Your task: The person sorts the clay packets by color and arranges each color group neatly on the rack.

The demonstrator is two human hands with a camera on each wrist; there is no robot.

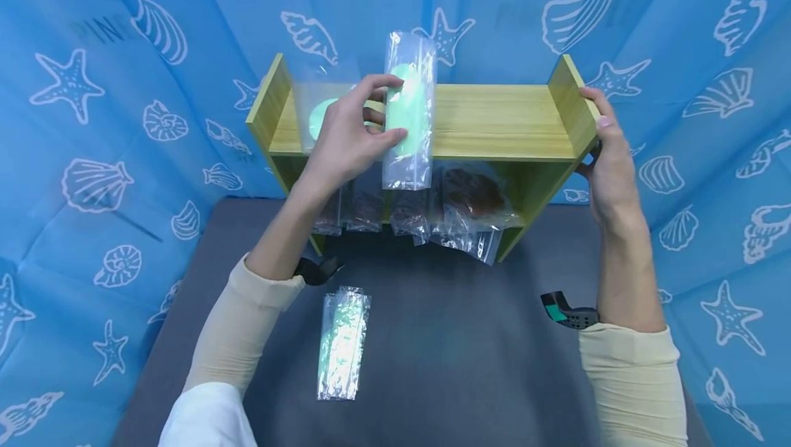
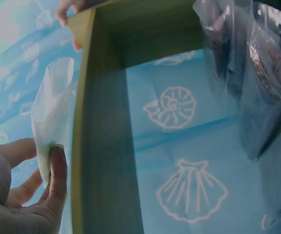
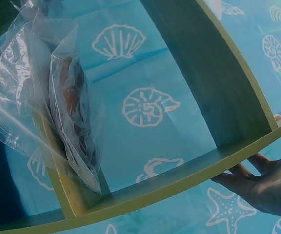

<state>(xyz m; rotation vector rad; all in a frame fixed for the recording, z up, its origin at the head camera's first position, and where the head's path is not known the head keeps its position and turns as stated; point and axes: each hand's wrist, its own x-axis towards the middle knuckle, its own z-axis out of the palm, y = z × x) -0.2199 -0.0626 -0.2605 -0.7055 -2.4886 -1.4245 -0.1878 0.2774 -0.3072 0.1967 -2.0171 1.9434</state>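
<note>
Green-filled clear bag point(image 1: 408, 114) stands upright on the top board of the wooden shelf point(image 1: 507, 121), pinched between thumb and curled fingers of the left hand point(image 1: 346, 138), with another such bag point(image 1: 318, 114) just left of it, while the right hand point(image 1: 608, 158) grips the shelf's right end panel.

Beige sleeves point(image 1: 237, 327), white cuff at left elbow, black wrist camera mounts point(image 1: 568, 313), bare hands
</note>
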